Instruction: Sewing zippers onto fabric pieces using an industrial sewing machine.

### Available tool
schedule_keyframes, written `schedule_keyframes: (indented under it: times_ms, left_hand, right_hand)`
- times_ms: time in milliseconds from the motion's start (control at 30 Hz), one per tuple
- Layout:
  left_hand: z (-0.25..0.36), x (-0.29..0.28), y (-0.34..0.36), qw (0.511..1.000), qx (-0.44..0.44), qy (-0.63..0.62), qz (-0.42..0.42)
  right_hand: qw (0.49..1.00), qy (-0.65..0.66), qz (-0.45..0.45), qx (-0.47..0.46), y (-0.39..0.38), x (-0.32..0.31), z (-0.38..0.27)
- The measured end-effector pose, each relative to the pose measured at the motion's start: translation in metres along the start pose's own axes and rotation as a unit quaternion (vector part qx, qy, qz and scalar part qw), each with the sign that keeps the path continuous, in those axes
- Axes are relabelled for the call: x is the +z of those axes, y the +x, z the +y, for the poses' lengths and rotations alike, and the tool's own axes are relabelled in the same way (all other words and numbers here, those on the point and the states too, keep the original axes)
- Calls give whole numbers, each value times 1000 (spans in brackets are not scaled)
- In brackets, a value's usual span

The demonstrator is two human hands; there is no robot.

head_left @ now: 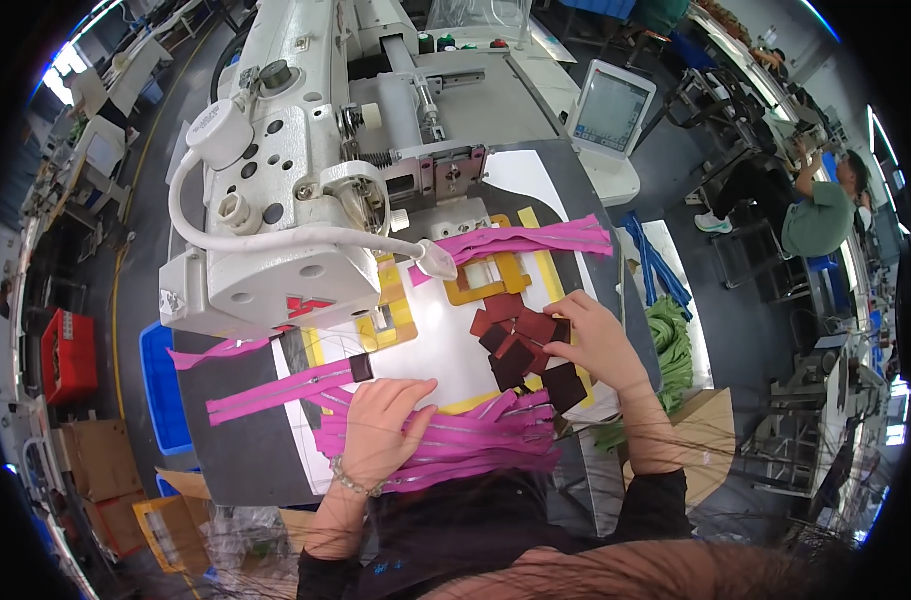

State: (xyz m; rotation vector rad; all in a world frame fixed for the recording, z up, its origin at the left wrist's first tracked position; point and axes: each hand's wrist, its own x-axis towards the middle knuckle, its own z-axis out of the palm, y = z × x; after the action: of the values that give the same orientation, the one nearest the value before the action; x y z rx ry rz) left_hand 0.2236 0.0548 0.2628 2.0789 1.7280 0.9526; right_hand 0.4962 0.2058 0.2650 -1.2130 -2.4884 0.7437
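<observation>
My left hand (376, 425), a beaded bracelet at its wrist, lies with fingers stretched out over a pile of pink zippers (476, 445). Just beyond its fingers, a single pink zipper (276, 393) with a dark square piece at its end points left. My right hand (606, 345) curls its thumb and forefinger around the edge of a dark red fabric patch (561, 329) in a loose heap of patches (516, 330). Another pink zipper (536, 238) lies across a yellow clamp frame (491, 277) under the machine head.
A white sewing machine (296, 180) fills the upper left, its cable (306, 238) hanging over the work. A screen (612, 108) stands at the back right. Blue zippers (656, 262) and green ones (668, 345) lie on the right. A blue bin (164, 385) is left. A seated person (821, 215) works farther right.
</observation>
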Motion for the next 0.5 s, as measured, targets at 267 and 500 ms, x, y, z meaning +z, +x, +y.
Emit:
schedule_keyframes:
  times_ms: [267, 500]
  left_hand:
    - [-3, 2, -5, 1000, -3, 2, -7]
    - [-9, 4, -9, 1000, -3, 1, 4]
  right_hand:
    - [997, 53, 38, 29, 4, 11, 3]
    - [996, 48, 72, -13, 10, 14, -1]
